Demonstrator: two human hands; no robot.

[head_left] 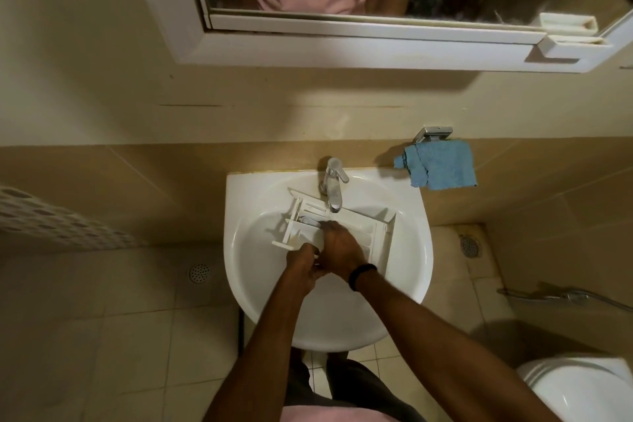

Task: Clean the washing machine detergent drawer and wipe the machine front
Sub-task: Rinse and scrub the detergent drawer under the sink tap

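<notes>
Head view: the detergent drawer [368,233] is lying in the sink [239,202] under the tap [333,187]. The left hand [303,265] is gripping its near edge with curled fingers. The right hand [340,247] is covering it, and I cannot tell its grip. Steadying the drawer while working into each compartment corner is likely serving best.

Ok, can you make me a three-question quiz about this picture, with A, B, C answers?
1. Where is the detergent drawer? A) on the floor B) in the sink C) on the toilet
2. What colour is the hanging cloth? A) blue B) red C) yellow
3. What are the hands doing? A) hanging free B) turning the faucet C) both touching the drawer
Answers: B, the drawer lies in the sink; A, the cloth is blue; C, left hand and right hand both touch the drawer.
</notes>
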